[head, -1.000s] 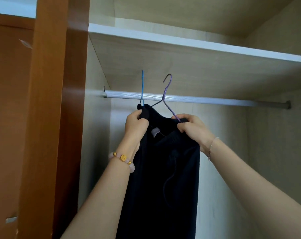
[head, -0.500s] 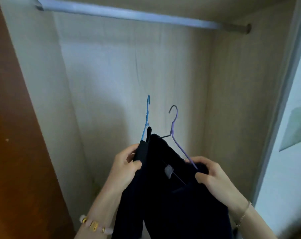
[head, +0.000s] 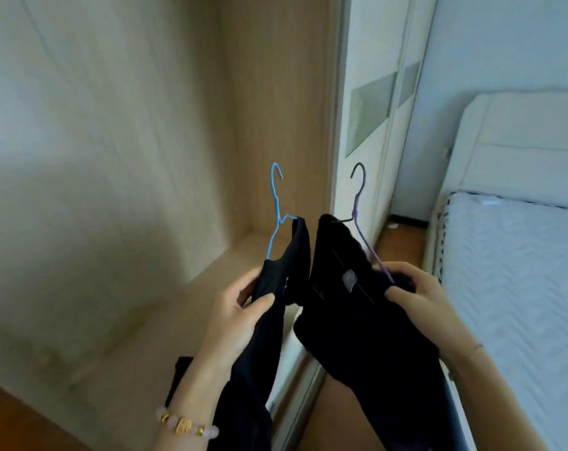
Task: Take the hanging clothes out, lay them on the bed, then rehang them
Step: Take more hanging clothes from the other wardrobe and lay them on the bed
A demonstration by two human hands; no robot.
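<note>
Stands before open wardrobe (head: pixel 113 157), both fists full, bed (head: pixel 520 271) off to the right.

With left hand (head: pixel 240 317), beaded bracelet (head: pixel 185 424) at the wrist, clamps thumb over and fingers behind first black garment (head: pixel 298 255), draped on blue hanger (head: pixel 276 206), hook upright against wardrobe's pale wall. With right hand (head: pixel 419 297), curls fingers round shoulder of purple hanger (head: pixel 357 203) and second black garment (head: pixel 357 336), just beside the first. Beyond, white door panel (head: pixel 367 109), then bed, well apart from both hangers.

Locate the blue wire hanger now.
Head view, centre-left: the blue wire hanger stands hook-up above the left hand gripping its black garment, left of the purple wire hanger.
</note>
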